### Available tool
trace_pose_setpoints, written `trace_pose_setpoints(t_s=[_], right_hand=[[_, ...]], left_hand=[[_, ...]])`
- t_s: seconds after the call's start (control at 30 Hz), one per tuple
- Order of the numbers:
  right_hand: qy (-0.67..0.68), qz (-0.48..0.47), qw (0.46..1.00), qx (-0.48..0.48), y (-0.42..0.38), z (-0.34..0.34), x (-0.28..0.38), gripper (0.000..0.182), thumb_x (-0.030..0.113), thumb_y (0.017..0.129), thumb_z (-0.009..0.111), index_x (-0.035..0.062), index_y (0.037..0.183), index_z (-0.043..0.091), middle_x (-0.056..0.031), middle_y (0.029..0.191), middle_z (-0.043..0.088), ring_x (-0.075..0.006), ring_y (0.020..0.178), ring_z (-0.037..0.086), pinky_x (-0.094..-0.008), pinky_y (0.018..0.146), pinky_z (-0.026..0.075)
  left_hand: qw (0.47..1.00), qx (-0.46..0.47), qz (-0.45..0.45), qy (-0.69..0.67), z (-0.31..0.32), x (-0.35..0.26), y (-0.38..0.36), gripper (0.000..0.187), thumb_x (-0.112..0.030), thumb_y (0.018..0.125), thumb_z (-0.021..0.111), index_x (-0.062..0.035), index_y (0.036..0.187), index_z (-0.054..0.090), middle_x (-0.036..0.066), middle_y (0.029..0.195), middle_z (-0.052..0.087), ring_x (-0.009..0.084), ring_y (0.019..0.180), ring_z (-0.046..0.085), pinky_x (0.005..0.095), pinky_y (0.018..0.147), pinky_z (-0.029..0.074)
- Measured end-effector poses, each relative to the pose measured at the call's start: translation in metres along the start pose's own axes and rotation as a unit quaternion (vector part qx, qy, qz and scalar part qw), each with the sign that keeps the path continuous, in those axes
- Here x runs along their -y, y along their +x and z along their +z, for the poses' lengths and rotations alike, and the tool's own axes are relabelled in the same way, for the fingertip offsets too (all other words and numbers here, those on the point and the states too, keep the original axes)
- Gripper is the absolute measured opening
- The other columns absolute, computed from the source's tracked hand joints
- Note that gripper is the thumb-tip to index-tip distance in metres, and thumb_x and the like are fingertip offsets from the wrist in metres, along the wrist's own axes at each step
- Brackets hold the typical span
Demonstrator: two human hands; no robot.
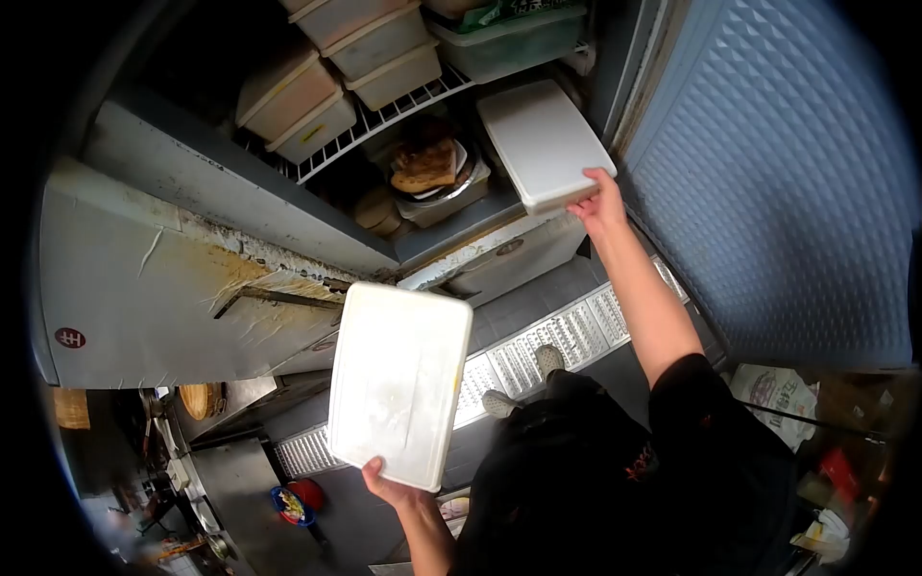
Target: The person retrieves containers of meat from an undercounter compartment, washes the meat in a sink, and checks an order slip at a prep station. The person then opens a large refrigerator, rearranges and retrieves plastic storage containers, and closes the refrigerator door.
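My left hand (pixel 392 488) grips the near edge of a white rectangular plastic container (pixel 399 384), thumb on top and fingers underneath. Its flat lid faces up, and the sides below are mostly hidden. Farther off, my right hand (pixel 600 204) is closed on the front right corner of a second white lidded container (pixel 547 139). That one sits partly within the open fridge, below the wire shelf (pixel 384 125), its front overlapping the sill. To its left, browned flat pieces of food (pixel 425 165) lie on a foil-edged dish above another tub.
Stacked pale tubs (pixel 379 53) and a greenish tub (pixel 509 43) fill the upper shelf. The textured fridge door (pixel 788 182) stands open at right. A metal floor grate (pixel 533 350) runs below; a blue basin (pixel 292 505) is at lower left, bags (pixel 778 403) at lower right.
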State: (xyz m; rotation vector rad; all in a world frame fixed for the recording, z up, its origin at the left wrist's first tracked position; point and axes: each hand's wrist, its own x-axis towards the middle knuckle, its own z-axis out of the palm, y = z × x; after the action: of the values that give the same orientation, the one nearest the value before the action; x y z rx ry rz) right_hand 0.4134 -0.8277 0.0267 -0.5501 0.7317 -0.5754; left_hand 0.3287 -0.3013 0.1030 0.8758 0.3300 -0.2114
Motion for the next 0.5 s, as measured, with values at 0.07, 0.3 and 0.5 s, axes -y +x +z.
trace_pose_setpoints(t_s=[0.07, 0.3, 0.5], right_hand=[[0.016, -0.002, 1.000, -0.003, -0.026, -0.027, -0.003, 0.057, 0.022, 0.077, 0.069, 0.0089, 0.128, 0.048, -0.0146, 0.126, 0.054, -0.0296, 0.114, 0.057, -0.0489, 0.095, 0.046], [0.092, -0.036, 0.995, -0.011, -0.149, -0.108, -0.009, 0.059, 0.013, 0.079, 0.064, 0.0006, 0.135, 0.047, -0.0153, 0.128, 0.056, -0.0326, 0.121, 0.055, -0.0513, 0.103, 0.046], [0.127, -0.050, 0.984, -0.118, -0.246, -0.192, -0.015, 0.060, 0.009, 0.078, 0.063, -0.0016, 0.135, 0.047, -0.0147, 0.130, 0.057, -0.0306, 0.123, 0.055, -0.0450, 0.106, 0.044]], left_hand=[[1.000, 0.012, -0.020, 0.014, 0.002, 0.003, 0.013, 0.089, -0.033, 0.071, 0.058, 0.0036, 0.146, 0.030, 0.025, 0.136, 0.047, 0.0410, 0.120, 0.053, 0.0487, 0.098, 0.048], [0.995, 0.031, -0.052, 0.085, 0.071, 0.017, 0.039, 0.089, -0.034, 0.069, 0.057, 0.0041, 0.145, 0.031, 0.026, 0.133, 0.049, 0.0405, 0.120, 0.054, 0.0455, 0.098, 0.049], [0.991, 0.071, -0.074, 0.091, 0.133, 0.049, 0.063, 0.085, -0.029, 0.068, 0.059, 0.0015, 0.143, 0.034, 0.022, 0.130, 0.049, 0.0363, 0.122, 0.051, 0.0462, 0.102, 0.046]])
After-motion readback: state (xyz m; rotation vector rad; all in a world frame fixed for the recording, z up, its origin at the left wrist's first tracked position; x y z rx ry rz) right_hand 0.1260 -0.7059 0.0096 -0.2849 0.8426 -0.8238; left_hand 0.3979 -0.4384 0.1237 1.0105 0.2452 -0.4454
